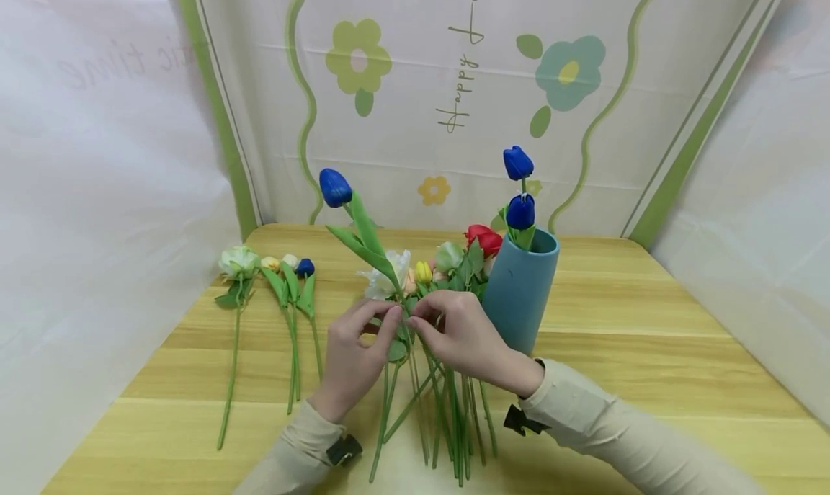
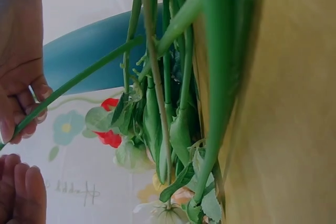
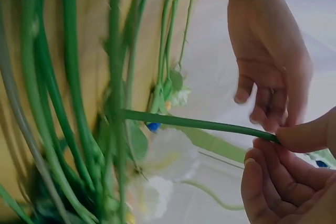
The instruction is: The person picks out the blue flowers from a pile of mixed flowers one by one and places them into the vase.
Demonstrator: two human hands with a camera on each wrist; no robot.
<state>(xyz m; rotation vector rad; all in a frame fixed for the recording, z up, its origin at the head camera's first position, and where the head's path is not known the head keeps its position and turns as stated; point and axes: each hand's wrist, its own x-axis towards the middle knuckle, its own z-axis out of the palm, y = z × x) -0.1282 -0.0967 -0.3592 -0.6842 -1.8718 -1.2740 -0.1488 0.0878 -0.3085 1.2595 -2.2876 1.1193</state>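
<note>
A blue tulip (image 1: 335,187) with long green leaves leans up and to the left over the middle of the table. Both hands meet on its stem just below the leaves. My left hand (image 1: 357,344) pinches the stem between thumb and forefinger. Close beside it, my right hand (image 1: 463,333) grips the same green stem (image 3: 202,124) with thumb and fingertips. The stem's lower end (image 2: 105,61) points toward the bunch of stems in the left wrist view. Right of the hands stands a blue vase (image 1: 521,293) holding two blue tulips (image 1: 521,212).
Behind and under the hands lies a pile of flowers, among them a red rose (image 1: 483,240), a white flower (image 1: 389,275) and a yellow tulip (image 1: 423,271), stems toward me. At the left lie a pale green-white flower (image 1: 238,262) and several tulips, one blue (image 1: 305,267). Printed cloth walls surround the table.
</note>
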